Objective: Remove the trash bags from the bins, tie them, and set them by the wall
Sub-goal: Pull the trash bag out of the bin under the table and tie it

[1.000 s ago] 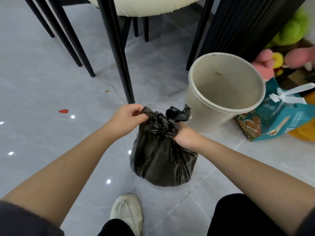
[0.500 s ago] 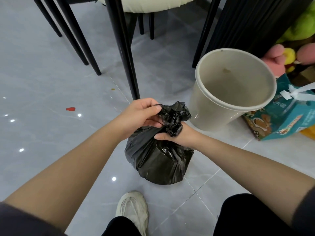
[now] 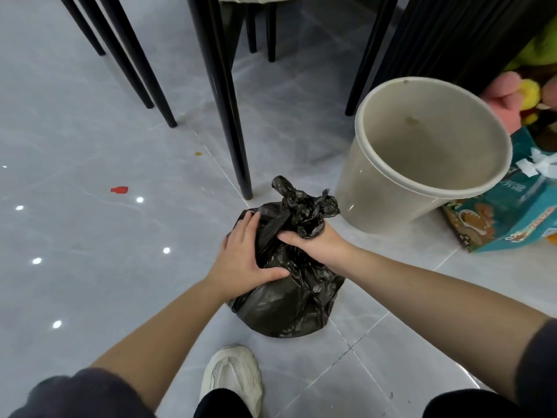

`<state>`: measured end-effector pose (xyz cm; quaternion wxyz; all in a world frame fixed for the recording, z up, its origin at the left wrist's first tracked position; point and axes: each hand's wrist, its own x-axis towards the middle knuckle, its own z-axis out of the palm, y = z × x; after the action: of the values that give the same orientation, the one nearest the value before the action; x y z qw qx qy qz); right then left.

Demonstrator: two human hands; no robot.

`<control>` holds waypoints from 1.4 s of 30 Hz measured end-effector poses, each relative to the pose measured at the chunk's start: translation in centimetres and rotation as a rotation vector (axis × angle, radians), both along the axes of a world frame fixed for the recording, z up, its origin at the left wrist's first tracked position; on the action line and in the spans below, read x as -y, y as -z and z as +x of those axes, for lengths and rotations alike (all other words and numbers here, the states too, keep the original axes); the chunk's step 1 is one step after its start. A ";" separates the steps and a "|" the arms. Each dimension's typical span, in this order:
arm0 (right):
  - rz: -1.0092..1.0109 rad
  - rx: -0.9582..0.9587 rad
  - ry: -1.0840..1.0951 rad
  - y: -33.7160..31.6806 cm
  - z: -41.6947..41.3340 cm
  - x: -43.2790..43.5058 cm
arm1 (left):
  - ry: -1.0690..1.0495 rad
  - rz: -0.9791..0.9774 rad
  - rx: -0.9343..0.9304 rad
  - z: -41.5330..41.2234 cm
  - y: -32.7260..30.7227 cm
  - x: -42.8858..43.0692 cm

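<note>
- One black trash bag (image 3: 280,303), top bunched, sits on the floor just left of the beige bin (image 3: 376,200).
- We note the right hand (image 3: 319,242), fingers curled round the bag's neck.
- Left hand (image 3: 244,257) lies flat on its side, fingers straight, thumb spread.

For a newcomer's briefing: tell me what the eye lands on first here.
The black trash bag sits on the grey floor at centre, its top bunched. The right hand grips its neck while the left hand presses flat on its side. Just right of it stands the beige bin, with no liner in it, and a small red scrap lies on the tiles far left.
</note>
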<state>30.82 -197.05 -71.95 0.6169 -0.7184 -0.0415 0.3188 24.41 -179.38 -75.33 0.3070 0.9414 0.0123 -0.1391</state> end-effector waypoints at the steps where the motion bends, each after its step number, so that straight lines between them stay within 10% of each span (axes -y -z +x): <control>1: -0.015 -0.008 0.005 0.5 0.0 0.0 | 0.001 0.022 -0.019 0.1 0.7 0.6; 10: -0.122 -0.001 -0.004 3.2 0.3 0.8 | -0.029 0.080 -0.112 -0.7 4.0 3.5; 17: -0.194 0.002 -0.028 3.5 0.9 1.0 | -0.229 -0.180 0.305 -0.5 1.6 2.2; 28: -0.123 -0.012 -0.070 3.7 0.9 0.7 | -0.411 -0.491 0.086 0.2 1.4 3.8; 37: -0.194 -0.256 0.073 3.4 1.6 0.2 | -0.235 -0.080 0.228 -1.3 2.2 3.2; 42: -0.095 -0.055 -0.151 -1.9 2.0 -0.3 | 0.004 -0.002 0.258 0.9 0.9 1.2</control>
<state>32.81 -196.76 -70.07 0.5575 -0.7326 -0.0635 0.3854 25.31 -180.57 -76.19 0.3066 0.9512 -0.0290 -0.0174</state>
